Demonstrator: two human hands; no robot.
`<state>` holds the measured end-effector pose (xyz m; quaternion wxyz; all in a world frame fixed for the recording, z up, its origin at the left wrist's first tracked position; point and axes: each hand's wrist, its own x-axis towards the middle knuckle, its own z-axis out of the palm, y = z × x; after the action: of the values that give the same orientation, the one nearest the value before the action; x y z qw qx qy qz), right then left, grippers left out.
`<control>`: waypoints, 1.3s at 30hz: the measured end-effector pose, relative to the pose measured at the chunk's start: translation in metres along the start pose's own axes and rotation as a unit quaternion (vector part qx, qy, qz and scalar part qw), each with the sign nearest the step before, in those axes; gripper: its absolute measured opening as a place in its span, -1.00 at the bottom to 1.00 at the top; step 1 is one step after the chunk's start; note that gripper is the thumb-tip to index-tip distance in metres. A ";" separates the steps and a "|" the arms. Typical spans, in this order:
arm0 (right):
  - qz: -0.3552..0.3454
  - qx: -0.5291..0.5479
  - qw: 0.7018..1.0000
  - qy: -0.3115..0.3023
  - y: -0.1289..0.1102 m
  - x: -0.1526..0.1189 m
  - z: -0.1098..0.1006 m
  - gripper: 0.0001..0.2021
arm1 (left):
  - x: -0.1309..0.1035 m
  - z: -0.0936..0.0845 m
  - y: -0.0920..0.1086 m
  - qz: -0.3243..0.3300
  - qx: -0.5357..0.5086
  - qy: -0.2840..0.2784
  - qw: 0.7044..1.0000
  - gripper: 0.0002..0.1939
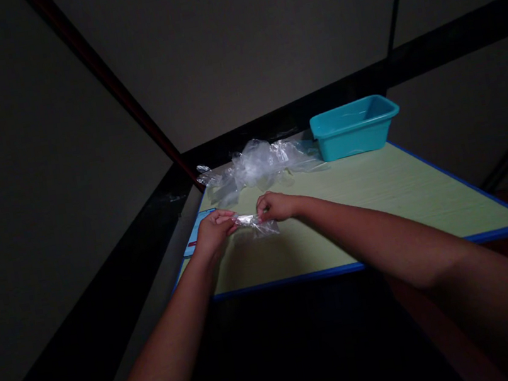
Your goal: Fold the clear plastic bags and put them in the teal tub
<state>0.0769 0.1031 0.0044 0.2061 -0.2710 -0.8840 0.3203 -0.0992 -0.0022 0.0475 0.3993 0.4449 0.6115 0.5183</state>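
Note:
Between my two hands a small clear plastic bag (247,219) is stretched, its loose part hanging down at the right. My left hand (216,229) pinches its left end with thumb and fingers. At the right end, my right hand (274,206) is closed on the plastic, with the fingers curled. Behind the hands, a crumpled heap of clear plastic bags (259,163) lies along the table's back edge.
A turquoise plastic bin (353,137) stands at the table's back right, beside the heap. The pale table (408,199) has a blue edge. A light-blue flat item (192,243) lies at the left edge, partly behind my left hand. Walls rise behind and to the left.

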 end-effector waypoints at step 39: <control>0.056 -0.115 0.992 -0.005 -0.012 -0.007 -0.013 -0.71 | 0.026 -0.007 0.007 0.019 0.271 -0.230 0.934 -0.78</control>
<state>0.0853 0.0967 0.0205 0.1510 -0.3403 -0.8995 0.2285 -0.1123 0.0215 0.0548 0.3837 0.6546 0.6117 0.2237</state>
